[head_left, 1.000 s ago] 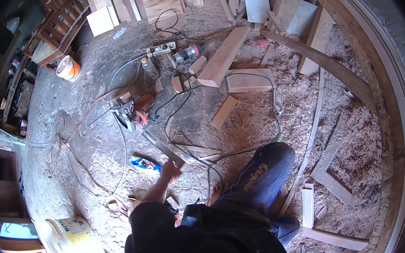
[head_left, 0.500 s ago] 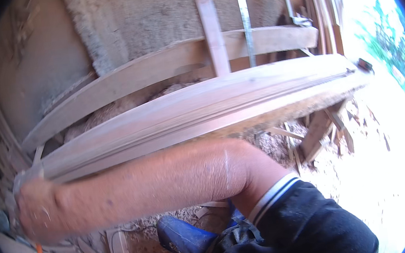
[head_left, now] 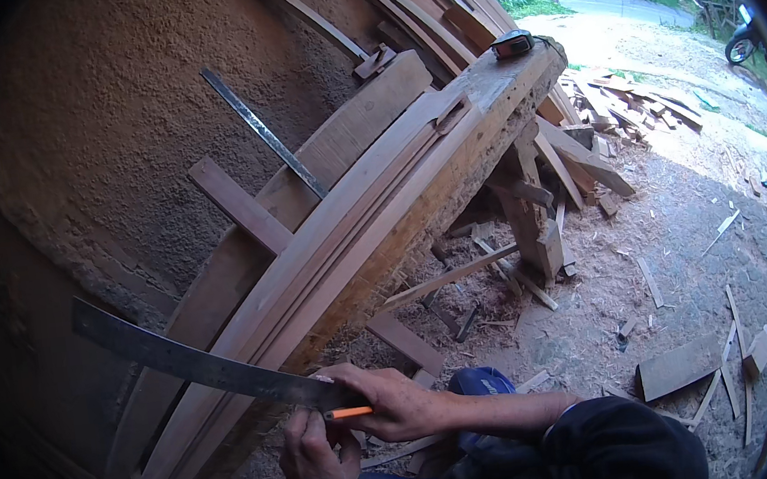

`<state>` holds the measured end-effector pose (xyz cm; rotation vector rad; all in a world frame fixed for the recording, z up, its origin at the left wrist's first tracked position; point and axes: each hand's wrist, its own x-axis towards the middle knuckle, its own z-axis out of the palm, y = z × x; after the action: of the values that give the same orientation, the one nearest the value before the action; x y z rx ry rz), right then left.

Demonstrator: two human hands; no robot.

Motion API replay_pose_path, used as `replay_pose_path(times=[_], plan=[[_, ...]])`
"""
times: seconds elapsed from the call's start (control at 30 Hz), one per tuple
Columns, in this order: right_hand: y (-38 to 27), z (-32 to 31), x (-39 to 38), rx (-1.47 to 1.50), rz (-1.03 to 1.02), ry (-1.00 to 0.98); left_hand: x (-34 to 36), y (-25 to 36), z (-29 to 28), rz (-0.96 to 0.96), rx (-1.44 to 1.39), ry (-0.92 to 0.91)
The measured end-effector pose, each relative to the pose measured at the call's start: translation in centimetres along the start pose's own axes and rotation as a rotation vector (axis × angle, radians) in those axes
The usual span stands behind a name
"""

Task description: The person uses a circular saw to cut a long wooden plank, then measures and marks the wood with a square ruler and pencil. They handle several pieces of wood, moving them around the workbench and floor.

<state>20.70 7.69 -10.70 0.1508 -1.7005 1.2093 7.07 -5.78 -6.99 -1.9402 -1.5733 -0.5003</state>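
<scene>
A: Outdoor yard, shavings everywhere. Where's the metal ruler [head_left: 193, 361]?
B: Flat across the curved planks [head_left: 336, 235]; right hand [head_left: 391, 399] clamps it steady with an orange pencil [head_left: 349, 413], left hand [head_left: 316, 462] closed below

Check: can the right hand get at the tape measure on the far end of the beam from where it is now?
Probably not without shifting. The right hand grips an orange pencil on the metal ruler at the near end; the tape measure sits at the far end of the long beam. Nothing blocks it.

both hands meet low, left hand [head_left: 316, 462] curled, right hand [head_left: 391, 402] gripping.
</scene>
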Motion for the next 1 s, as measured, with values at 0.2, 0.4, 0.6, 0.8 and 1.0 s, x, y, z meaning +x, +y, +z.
replay_pose_path(times=[0.2,0.4,0.6,0.8,1.0], plan=[[1.9,-9.0,-3.3,0.198,0.104,0.408,13.1,1.3,-1.6,0.296,-0.127,-0.1],[3.4,-16.2,-5.1,0.431,0.209,0.69,26.6,0.8,0.2,0.042,-0.18,-0.332],[4.2,-20.7,-5.7,0.438,0.068,0.904,31.6,1.9,3.6,-0.127,-0.274,-0.67],[4.5,-23.4,-7.1,0.424,0.05,0.999,33.0,0.6,5.3,-0.112,-0.35,-0.715],[5.1,-24.2,-7.2,0.46,0.031,0.98,33.0,0.7,5.5,-0.129,-0.392,-0.729]])
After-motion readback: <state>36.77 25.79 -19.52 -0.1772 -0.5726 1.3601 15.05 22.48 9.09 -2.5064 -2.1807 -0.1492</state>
